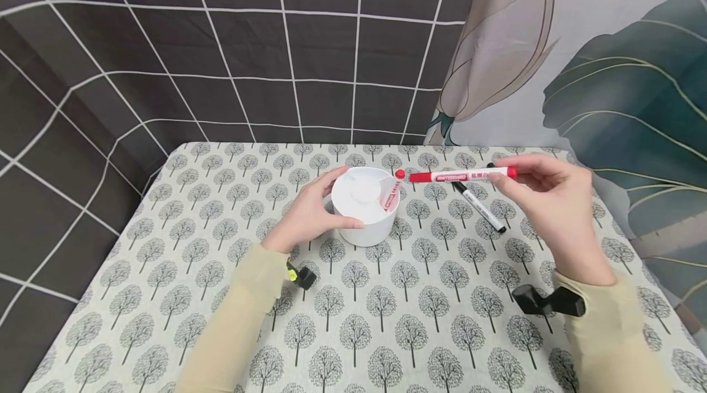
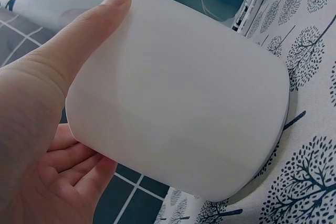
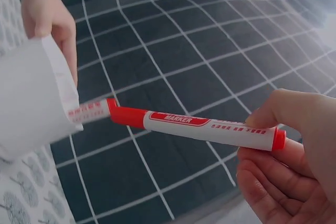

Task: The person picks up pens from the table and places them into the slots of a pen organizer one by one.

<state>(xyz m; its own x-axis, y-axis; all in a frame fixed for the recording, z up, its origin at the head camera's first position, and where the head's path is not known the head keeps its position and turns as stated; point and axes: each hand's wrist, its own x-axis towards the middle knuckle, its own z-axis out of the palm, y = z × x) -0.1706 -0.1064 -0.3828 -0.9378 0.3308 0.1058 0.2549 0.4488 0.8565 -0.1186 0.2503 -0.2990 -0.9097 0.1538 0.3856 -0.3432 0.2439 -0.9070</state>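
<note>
My left hand holds a white round tub by its left side, thumb at the front near the rim and fingers round the back. Inside the tub a red whiteboard marker leans against the right wall, its red end poking above the rim. To the right of the tub, my right hand pinches a second red whiteboard marker near one end, between thumb and fingers. That marker lies nearly level above the table, its red cap pointing left towards the tub. The tub's side fills most of the left wrist view.
On the table, below the held marker, lies a black whiteboard marker. A second black one lies beside it, mostly hidden in the head view. The tree-print tablecloth covers the table. Behind it hangs a dark grid curtain.
</note>
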